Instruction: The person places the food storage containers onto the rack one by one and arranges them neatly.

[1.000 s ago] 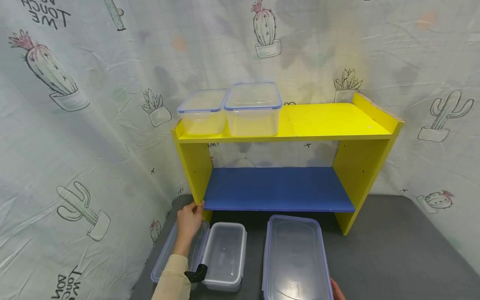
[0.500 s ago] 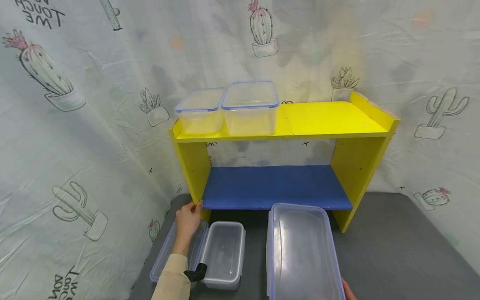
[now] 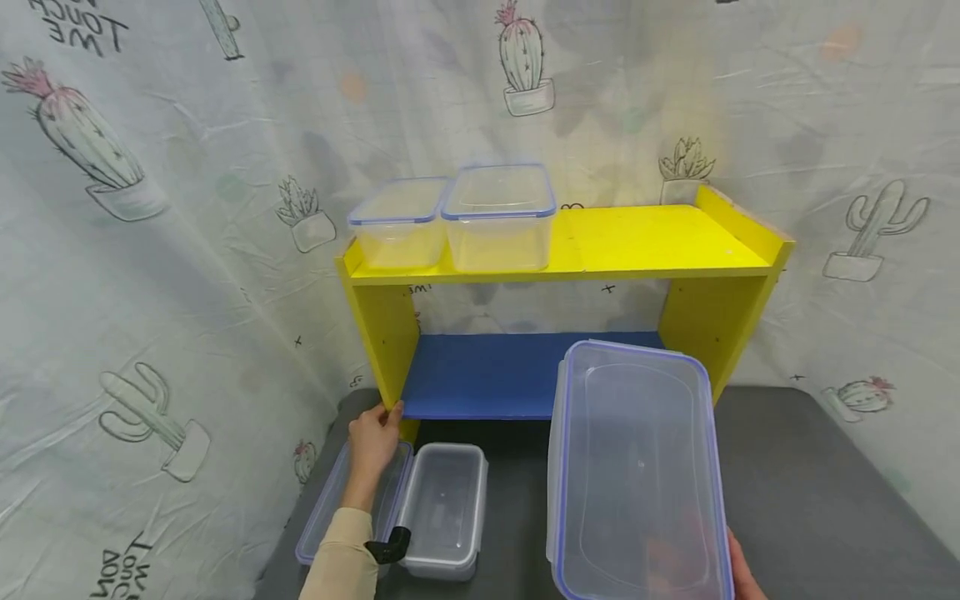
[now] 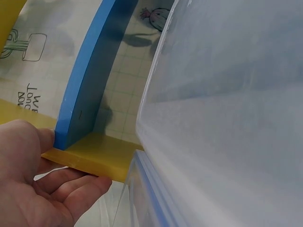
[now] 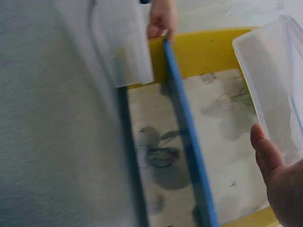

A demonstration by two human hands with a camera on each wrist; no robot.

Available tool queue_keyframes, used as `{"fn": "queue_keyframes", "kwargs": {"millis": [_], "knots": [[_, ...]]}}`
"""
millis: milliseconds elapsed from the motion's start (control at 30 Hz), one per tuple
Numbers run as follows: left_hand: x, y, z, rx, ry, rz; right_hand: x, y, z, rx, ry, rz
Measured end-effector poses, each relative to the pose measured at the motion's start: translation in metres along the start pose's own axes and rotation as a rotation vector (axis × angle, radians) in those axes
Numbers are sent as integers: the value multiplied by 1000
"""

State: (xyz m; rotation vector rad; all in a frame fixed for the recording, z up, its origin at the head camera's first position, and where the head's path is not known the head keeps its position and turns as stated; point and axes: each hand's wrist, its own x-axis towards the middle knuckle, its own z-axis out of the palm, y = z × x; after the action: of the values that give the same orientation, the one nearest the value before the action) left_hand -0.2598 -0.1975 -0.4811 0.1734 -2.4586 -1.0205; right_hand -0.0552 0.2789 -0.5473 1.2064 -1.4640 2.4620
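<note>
My left hand (image 3: 373, 446) grips the lower front edge of the left side panel of a yellow shelf unit (image 3: 637, 237). In the left wrist view its thumb lies by the end of the blue shelf board (image 4: 85, 90), and the fingers (image 4: 80, 189) press the panel's outer face. My right hand (image 3: 742, 571) holds a large clear food container (image 3: 637, 467) with a blue-rimmed lid by its lower right side. That container is raised and tilted in front of the blue board's right part. In the right wrist view the right hand (image 5: 284, 184) touches the container's outer wall.
Two clear lidded food containers (image 3: 498, 237) stand at the left of the yellow top board. On the grey table (image 3: 810, 500), a white-rimmed container (image 3: 446, 508) lies beside a blue-rimmed one (image 3: 326, 521), partly under the left forearm. A patterned curtain (image 3: 225, 292) hangs behind.
The right hand has lifted the large container up and to the right, from low over the table to in front of the blue board. The left hand stays on the side panel.
</note>
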Motion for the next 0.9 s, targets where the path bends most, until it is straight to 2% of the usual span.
{"fn": "queue_keyframes", "kwargs": {"millis": [33, 67, 100, 167, 200, 233, 300, 367, 467, 533, 600, 700, 800, 900], "knots": [[0, 1, 0, -2, 0, 3, 1, -6, -2, 104, -26, 62], [-1, 1, 0, -5, 0, 6, 3, -11, -2, 187, -59, 84], [0, 1, 0, -5, 0, 12, 7, -15, 0, 217, -63, 91], [0, 2, -1, -8, -8, 18, 19, -25, 7, 350, -79, 112], [0, 2, 0, -7, -13, 15, 27, -29, 12, 384, -113, 76], [0, 1, -1, -11, -18, 11, 35, -33, 18, 345, -121, 15], [0, 0, -1, -15, -24, 1, 52, -42, 33, 404, -144, -62], [-1, -1, -1, -17, -26, -8, 70, -48, 48, 503, -192, -138], [-1, -2, -2, -7, -22, -4, 91, -55, 67, 741, -229, -213], [-1, -1, -3, 0, -24, 6, 99, -58, 77, 735, -180, -310], [0, 0, -3, 9, -19, 11, 103, -61, 82, 740, -108, -365], [1, 0, -4, 14, -13, 13, 108, -65, 85, 628, 31, -436], [1, 0, -4, 20, -10, 10, 117, -71, 85, 546, 107, -461], [0, 1, -4, 20, -13, 2, 125, -77, 82, 482, 130, -464]]}}
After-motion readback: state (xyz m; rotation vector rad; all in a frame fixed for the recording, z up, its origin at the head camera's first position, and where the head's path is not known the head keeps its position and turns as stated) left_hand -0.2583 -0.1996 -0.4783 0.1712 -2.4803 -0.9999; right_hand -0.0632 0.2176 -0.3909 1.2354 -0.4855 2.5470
